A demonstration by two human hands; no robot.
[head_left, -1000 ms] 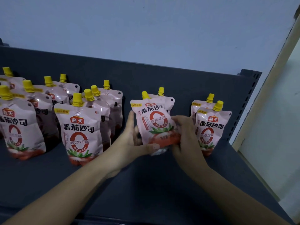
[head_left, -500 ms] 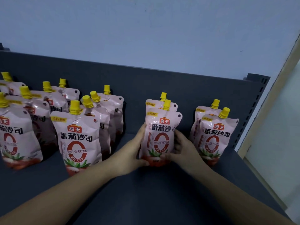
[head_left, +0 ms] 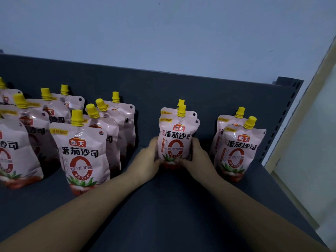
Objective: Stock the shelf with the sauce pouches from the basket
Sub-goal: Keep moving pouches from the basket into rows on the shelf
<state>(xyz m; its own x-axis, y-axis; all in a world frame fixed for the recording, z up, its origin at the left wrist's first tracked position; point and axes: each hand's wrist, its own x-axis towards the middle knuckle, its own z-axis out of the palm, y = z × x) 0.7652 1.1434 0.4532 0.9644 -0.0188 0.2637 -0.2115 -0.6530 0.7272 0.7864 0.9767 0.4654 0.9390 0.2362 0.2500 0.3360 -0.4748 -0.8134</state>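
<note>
Two hands steady one sauce pouch (head_left: 175, 140) upright on a dark shelf (head_left: 163, 206).
Left of it stand crowded pouches (head_left: 81, 151); left hand (head_left: 145, 160) and right hand (head_left: 197, 157) clasp its lower sides, placing it before another. Next, probably: release gently, checking it stands. A pair (head_left: 238, 148) waits rightward.

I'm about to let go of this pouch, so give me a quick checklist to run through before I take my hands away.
1. Held pouch upright, cap on top: ok.
2. Its base flat on the shelf: cannot tell, the left hand and right hand cover it.
3. Lined up with the pouch behind: ok, directly in front of it.
4. Label facing forward: ok.
5. Clear of the right-hand pair: ok, a gap of bare shelf shows.
6. Stands without support: cannot tell, both hands grip its lower sides.
</note>
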